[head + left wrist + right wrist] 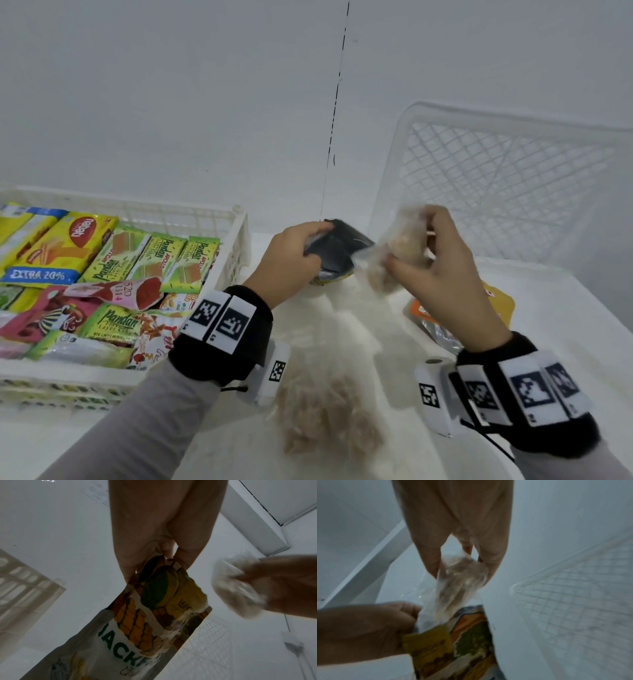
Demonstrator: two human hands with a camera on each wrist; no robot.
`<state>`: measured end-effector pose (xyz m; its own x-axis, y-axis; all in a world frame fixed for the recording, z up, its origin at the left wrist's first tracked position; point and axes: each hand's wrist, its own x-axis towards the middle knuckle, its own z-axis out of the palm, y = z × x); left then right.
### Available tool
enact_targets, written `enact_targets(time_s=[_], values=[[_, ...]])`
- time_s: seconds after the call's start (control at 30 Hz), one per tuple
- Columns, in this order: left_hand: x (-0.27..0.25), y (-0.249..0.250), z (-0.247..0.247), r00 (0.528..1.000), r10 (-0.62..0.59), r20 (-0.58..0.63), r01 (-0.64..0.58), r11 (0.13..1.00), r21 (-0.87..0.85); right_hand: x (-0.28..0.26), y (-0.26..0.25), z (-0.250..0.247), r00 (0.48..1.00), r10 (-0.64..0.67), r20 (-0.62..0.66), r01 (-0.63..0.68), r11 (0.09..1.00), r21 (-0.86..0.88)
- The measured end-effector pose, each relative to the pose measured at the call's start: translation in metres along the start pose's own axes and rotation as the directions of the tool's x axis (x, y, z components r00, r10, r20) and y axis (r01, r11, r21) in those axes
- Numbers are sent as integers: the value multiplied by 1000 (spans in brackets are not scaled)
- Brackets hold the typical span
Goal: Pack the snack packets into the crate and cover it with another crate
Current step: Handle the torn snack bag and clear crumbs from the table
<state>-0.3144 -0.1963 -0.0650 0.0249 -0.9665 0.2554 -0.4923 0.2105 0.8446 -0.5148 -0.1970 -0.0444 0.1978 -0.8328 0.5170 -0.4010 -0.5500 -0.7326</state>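
- Gripping a printed snack packet (337,248) by one end, the left hand (291,260) has its fingers curled over the packet's dark back in the head view; the left wrist view shows thumb and fingers pinching the top edge, with corn artwork and the letters "JACK" on the front
- Holding a clear packet of pale brown snacks (399,253), the right hand (445,274) has thumb and fingers closed narrowly round its upper part; the bag is blurred in every view
- The two held packets sit just beside each other at about the centre of the head view, the clear one at 3 o'clock from the printed one, their edges touching or nearly so; I cannot tell which
- A white crate (236,233) stands at 9 o'clock from the left hand, filled with snack packets (137,274), among them green Pandan wafer packs, a yellow pack marked "EXTRA 20%" and pink wrappers
- A second white crate (507,178) with a lattice face stands tilted on edge at 1 o'clock from the right hand, against the wall
- Another clear packet of brown snacks (325,411) lies flat on the white table (565,325) at 6 o'clock from the hands, between the two wrists
- An orange and yellow packet (496,301) lies on the table at 4 o'clock from the right hand, partly hidden behind it
- Both wrists wear black bands with black-and-white square markers
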Motion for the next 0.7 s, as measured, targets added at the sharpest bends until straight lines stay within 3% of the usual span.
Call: enact_targets(time_s=[0.07, 0.17, 0.3, 0.37, 0.5, 0.6, 0.7], values=[[4, 4, -1, 1000, 6, 26, -6, 1000, -14, 8, -8, 20, 984, -148, -101, 148, 989, -7], [12, 6, -2, 997, 19, 71, -16, 999, -41, 15, -10, 47, 917, -355, -183, 342, 935, -99], [18, 9, -6, 997, 4, 71, 1, 997, -74, 22, -2, 67, 892, -423, -162, 396, 902, -171], [20, 10, -8, 997, 5, 80, 3, 995, -100, 24, 3, 69, 892, -442, -98, 405, 875, -267], [18, 10, -7, 994, -52, 94, 65, 988, -143, 27, 7, 65, 871, -482, 92, 455, 723, -520], [13, 13, -8, 992, -14, 123, 39, 978, -205, 32, 4, 61, 882, -371, 291, 468, 617, -633], [14, 14, -6, 992, -9, 129, 36, 977, -211, 32, 1, 71, 882, -267, 388, 471, 476, -742]])
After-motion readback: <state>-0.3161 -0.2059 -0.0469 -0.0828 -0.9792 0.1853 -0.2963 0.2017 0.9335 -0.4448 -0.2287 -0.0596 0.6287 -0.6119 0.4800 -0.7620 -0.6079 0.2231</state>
